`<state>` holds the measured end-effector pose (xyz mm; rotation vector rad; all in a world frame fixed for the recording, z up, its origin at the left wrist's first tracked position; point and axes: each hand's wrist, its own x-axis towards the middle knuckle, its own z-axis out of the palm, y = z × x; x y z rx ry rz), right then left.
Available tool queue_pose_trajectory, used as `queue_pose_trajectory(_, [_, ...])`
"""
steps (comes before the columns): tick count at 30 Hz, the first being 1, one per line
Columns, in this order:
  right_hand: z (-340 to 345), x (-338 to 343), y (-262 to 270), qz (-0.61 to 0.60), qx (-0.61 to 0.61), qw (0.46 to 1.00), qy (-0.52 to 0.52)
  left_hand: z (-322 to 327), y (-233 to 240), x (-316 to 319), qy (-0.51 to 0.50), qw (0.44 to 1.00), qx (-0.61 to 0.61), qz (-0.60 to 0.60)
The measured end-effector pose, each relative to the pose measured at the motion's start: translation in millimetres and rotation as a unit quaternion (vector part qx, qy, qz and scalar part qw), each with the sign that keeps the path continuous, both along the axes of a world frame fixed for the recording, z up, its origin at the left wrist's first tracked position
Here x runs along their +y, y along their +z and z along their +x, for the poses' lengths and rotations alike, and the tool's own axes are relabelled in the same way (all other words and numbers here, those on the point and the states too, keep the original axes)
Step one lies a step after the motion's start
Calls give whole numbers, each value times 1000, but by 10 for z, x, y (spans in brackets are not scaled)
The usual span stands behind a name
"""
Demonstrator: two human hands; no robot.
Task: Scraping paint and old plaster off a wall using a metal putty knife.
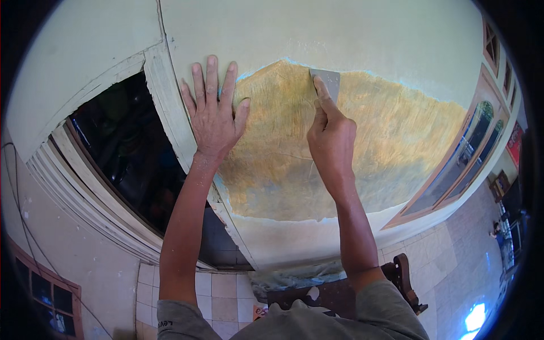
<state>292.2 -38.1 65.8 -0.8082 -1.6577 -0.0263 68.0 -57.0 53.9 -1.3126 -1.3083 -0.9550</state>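
My right hand [333, 123] grips a flat metal scraper blade [330, 80], index finger laid along it; its handle is hidden in the hand. The blade lies against the wall at the upper edge of a large bare patch [276, 170], brownish-yellow and streaked, where the paint is gone. A ragged pale blue line runs along parts of the patch's edge. With fingers spread, my left hand [216, 110] rests flat on the wall at the patch's upper left, beside the door frame, and holds nothing. Pale painted wall [361, 34] surrounds the patch.
To the left is a dark doorway [127, 140] with a chipped, pale door frame [163, 93]. A wood-framed window [463, 148] stands at the right. Below are a crumpled plastic sheet [293, 276], a dark wooden piece of furniture [401, 276] and a tiled floor [223, 297]. A cable hangs at far left.
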Motion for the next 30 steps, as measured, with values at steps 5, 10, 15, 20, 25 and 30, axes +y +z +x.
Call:
queue_pose_trajectory(5, [47, 80, -789, -29, -21, 999, -4, 4, -48, 66, -13, 1000, 0, 4])
queue_pose_trajectory(10, [-20, 183, -759, 13, -33, 999, 6, 107, -49, 177, -16, 1000, 0, 11])
queue_pose_trajectory(15, [-190, 208, -463, 55, -92, 994, -8, -22, 85, 94, -17, 999, 36, -35])
queue_pose_trajectory(20, [-168, 83, -2061, -8, -185, 983, 11, -142, 100, 106, -11, 996, 76, -42])
queue_pose_trajectory(25, [-588, -90, -1539, -24, -147, 987, 65, -200, 50, 89, 11, 996, 75, -36])
queue_pose_trajectory(30, [-796, -73, -1469, -18, -128, 990, 58, -234, 53, 58, 3, 995, 85, -46])
